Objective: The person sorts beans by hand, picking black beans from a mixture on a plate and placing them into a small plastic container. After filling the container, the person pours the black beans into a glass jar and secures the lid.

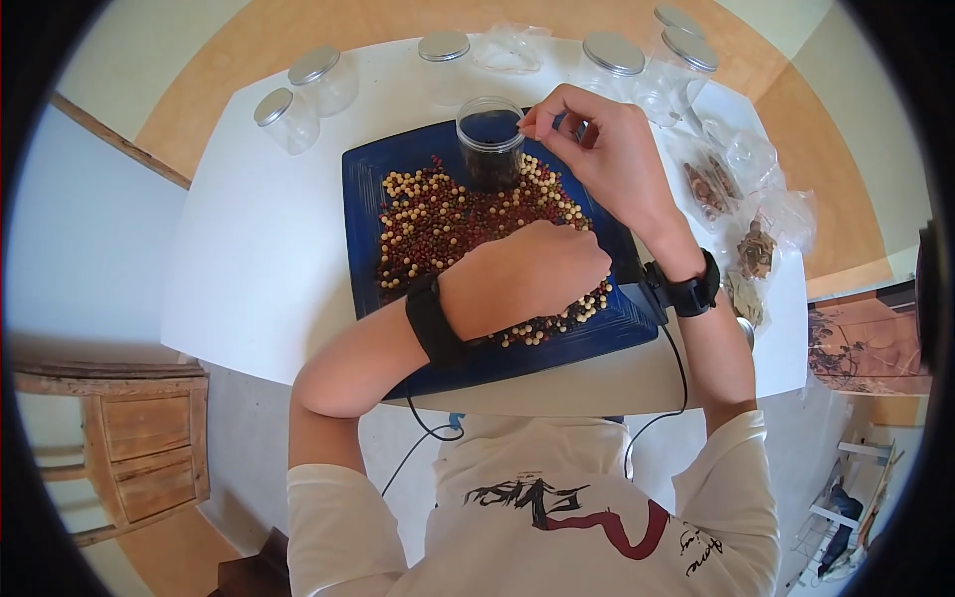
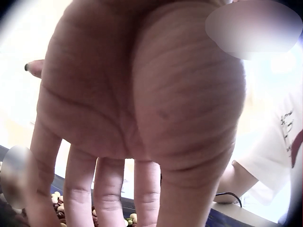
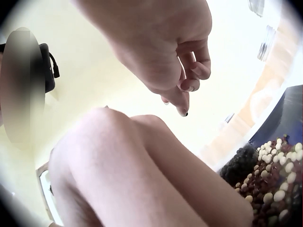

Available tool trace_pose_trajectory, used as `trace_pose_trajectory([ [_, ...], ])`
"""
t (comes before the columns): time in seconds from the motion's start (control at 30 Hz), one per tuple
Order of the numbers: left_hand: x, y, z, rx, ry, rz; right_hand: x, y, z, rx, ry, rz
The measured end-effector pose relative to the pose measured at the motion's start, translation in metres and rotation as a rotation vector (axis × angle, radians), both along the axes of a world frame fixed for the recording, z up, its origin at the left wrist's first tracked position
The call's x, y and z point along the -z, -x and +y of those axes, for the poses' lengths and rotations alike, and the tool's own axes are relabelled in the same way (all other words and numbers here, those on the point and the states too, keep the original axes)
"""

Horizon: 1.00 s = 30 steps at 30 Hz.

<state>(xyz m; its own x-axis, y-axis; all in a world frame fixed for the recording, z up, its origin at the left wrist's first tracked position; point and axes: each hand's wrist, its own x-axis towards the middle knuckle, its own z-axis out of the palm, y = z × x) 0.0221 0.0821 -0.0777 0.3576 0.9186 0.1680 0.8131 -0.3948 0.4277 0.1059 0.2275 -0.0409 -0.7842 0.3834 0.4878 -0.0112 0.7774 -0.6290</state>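
On a square blue tray (image 1: 362, 189) lies a spread of mixed beans (image 1: 430, 234), mostly red, dark and cream. An open clear jar (image 1: 490, 164), dark with black beans (image 3: 240, 163), stands at the tray's far side. My right hand (image 1: 609, 149) is beside the jar's rim, thumb and finger pinching a small black bean (image 3: 186, 114). Lower down, my left hand (image 1: 532, 279) hovers palm down over the beans. Its fingers (image 2: 109, 189) point down, straight and slightly apart, toward the beans; their tips are out of the frame.
Lidded clear jars (image 1: 325, 85) stand along the white table's (image 1: 259, 229) far edge, with a crumpled clear bag (image 1: 510, 48) among them. At the right lie clear bags of dried pieces (image 1: 756, 249). Cables (image 1: 686, 368) hang from the wrist cameras over the near edge.
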Motion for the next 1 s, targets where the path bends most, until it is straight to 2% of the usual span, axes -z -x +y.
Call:
trace_pose_trajectory([
  [0.27,-0.007,0.0,-0.002,-0.003,-0.021,-0.022,-0.004,-0.002,-0.001,0.026,0.029,0.014],
  [0.33,-0.018,0.002,-0.007,0.03,0.022,0.07,-0.014,-0.007,-0.001,0.001,0.027,-0.001],
  [0.43,-0.02,0.006,-0.004,-0.034,0.08,0.022,-0.025,-0.016,0.005,-0.072,-0.002,-0.065],
  [0.47,-0.02,0.011,-0.005,-0.023,0.034,0.022,-0.027,-0.019,0.008,-0.067,0.0,-0.066],
  [0.57,-0.037,0.019,-0.004,-0.052,0.116,0.072,-0.032,-0.031,0.015,-0.173,-0.005,-0.199],
  [0.63,-0.052,0.021,-0.005,-0.09,0.151,0.128,-0.034,-0.041,0.021,-0.333,-0.078,-0.475],
  [0.67,-0.056,0.025,-0.004,-0.102,0.195,0.105,-0.032,-0.042,0.021,-0.376,0.022,-0.596],
  [0.7,-0.061,0.028,-0.004,-0.114,0.24,0.082,-0.03,-0.044,0.02,-0.374,0.023,-0.595],
  [0.77,-0.078,0.032,-0.008,-0.121,0.198,0.06,-0.027,-0.045,0.013,-0.447,0.073,-0.795],
  [0.83,-0.081,0.039,-0.01,-0.128,0.16,0.04,-0.015,-0.043,0.007,-0.497,0.133,-0.749],
  [0.9,-0.078,0.049,-0.009,-0.152,0.109,0.005,-0.014,-0.039,-0.002,-0.563,0.078,-0.912],
  [0.93,-0.079,0.05,-0.009,-0.153,0.109,0.006,-0.01,-0.037,-0.005,-0.533,0.047,-0.96],
  [1.0,-0.081,0.052,-0.009,-0.176,0.153,0.005,-0.01,-0.038,-0.01,-0.525,0.029,-0.953],
])
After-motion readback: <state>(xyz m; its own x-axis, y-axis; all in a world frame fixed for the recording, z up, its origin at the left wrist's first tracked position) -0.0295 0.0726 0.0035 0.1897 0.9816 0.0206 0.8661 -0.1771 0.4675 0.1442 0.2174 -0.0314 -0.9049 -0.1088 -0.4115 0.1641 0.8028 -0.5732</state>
